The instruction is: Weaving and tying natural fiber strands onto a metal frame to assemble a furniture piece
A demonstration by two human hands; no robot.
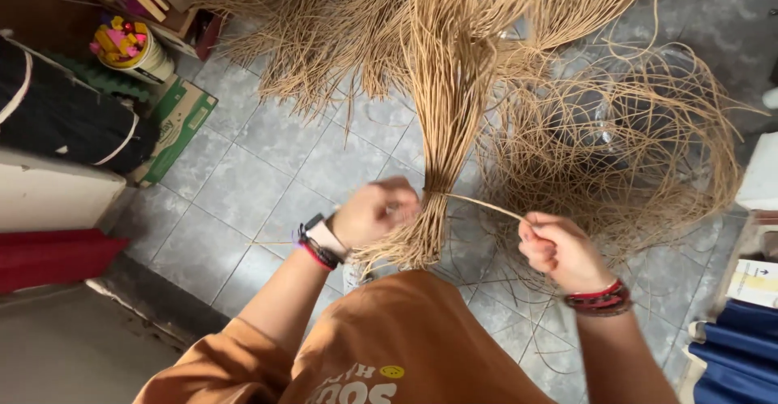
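A thick bundle of tan rattan strands [450, 104] hangs down from the top of the head view to my knee. My left hand [374, 212] is shut around the bundle where it narrows, just above its loose cut ends [409, 246]. A single strand [486, 205] runs from that pinch point to my right hand [557, 248], which is shut on it and holds it taut to the right. A watch and red bands sit on my left wrist, dark and red bands on my right.
A loose tangle of rattan [624, 136] lies coiled on the grey tiled floor [267, 177] at right. More strands fan out at top. A black roll [65, 116], a green cardboard box [180, 120] and a tub of coloured toys [134, 47] stand at left.
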